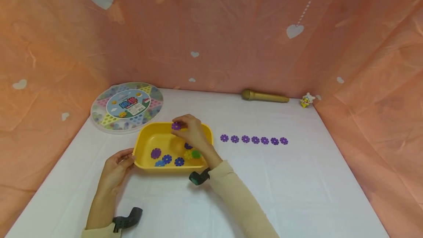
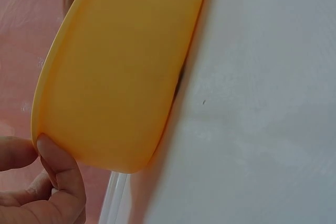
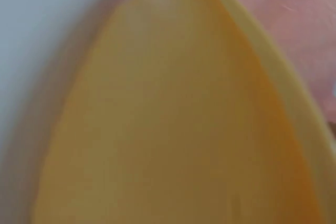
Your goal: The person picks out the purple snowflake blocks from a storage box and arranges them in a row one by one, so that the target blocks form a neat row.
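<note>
At the left end of a yellow plastic basin [image 1: 143, 145], my left hand [image 1: 112, 172] pinches the rim between thumb and fingers. The left wrist view shows the thumb [image 2: 62, 163] against the basin's outer wall [image 2: 121, 77]. My right hand [image 1: 194, 132] is over the basin and pinches a purple snowflake disc [image 1: 176, 126] near the far rim. Inside lie several loose discs: a purple one [image 1: 156, 153], dark blue ones [image 1: 179, 161], a light blue one [image 1: 159, 163], a yellow one [image 1: 188, 154] and a green one [image 1: 196, 154]. The basin wall [image 3: 168, 103] fills the right wrist view, hiding the right hand there.
Right of the basin, several purple discs [image 1: 255, 140] form a straight row on the white tablecloth [image 1: 297, 186]. A round game box [image 1: 127, 107] lies behind it at left. A gold microphone [image 1: 266, 96] and a small figurine [image 1: 307, 100] are along the back, before a pink curtain [image 1: 214, 28].
</note>
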The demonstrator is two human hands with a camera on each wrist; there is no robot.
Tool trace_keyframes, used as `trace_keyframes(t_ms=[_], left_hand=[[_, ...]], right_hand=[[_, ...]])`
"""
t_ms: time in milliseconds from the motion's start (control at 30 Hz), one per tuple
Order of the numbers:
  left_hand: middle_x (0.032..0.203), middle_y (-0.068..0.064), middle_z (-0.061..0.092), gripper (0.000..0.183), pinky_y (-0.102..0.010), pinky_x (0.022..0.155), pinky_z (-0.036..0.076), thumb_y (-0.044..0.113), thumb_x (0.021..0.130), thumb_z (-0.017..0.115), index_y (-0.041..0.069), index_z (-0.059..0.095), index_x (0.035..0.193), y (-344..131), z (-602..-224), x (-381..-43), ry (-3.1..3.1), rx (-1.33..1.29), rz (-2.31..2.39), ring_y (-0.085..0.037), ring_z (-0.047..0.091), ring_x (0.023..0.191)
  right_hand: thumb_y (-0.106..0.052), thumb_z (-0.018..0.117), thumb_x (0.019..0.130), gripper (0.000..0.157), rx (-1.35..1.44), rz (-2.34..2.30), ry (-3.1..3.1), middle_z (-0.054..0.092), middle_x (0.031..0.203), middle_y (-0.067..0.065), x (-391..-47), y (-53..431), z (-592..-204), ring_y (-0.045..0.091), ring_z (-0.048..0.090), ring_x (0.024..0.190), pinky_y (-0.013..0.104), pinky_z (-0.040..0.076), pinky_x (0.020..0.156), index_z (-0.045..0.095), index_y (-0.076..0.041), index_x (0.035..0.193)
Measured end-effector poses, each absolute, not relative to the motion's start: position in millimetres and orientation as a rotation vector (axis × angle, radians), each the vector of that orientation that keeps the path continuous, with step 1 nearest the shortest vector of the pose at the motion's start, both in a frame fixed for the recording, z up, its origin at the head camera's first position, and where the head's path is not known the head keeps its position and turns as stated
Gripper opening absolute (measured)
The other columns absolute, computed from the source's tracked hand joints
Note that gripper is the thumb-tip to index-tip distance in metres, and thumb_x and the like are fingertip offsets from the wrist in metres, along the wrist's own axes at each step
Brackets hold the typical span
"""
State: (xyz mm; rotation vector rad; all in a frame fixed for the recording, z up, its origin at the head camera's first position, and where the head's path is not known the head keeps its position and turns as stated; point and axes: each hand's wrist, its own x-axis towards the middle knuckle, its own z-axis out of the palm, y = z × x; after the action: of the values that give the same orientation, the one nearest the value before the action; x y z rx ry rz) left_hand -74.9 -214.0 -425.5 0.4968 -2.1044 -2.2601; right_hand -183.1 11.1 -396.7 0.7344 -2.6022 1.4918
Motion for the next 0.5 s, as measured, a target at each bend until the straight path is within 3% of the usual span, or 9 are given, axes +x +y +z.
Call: trace_keyframes(t_ms=[200,500], left_hand=[[0.089,0.0,0.05,0.033,-0.017,0.069,0.051,-0.002,0.09,0.053,-0.012,0.046,0.121,-214,-426,-75,-2.118,0.502,-2.251,-0.006,0.052,0.075],[0.087,0.003,0.049,0.031,-0.018,0.068,0.05,-0.001,0.09,0.055,-0.01,0.047,0.119,-214,-426,-74,-2.106,0.505,-2.265,-0.007,0.052,0.073]], right_hand=[[-0.009,0.075,0.078,0.033,0.607,1.428,-2.438,0.062,0.101,0.013,-188,71,-403,0.023,0.063,0.087,0.024,0.053,0.078,0.067,0.0,0.109],[-0.001,0.072,0.078,0.036,0.371,1.392,-2.274,0.064,0.108,0.019,-190,181,-434,0.029,0.062,0.094,0.032,0.051,0.085,0.063,0.003,0.112]])
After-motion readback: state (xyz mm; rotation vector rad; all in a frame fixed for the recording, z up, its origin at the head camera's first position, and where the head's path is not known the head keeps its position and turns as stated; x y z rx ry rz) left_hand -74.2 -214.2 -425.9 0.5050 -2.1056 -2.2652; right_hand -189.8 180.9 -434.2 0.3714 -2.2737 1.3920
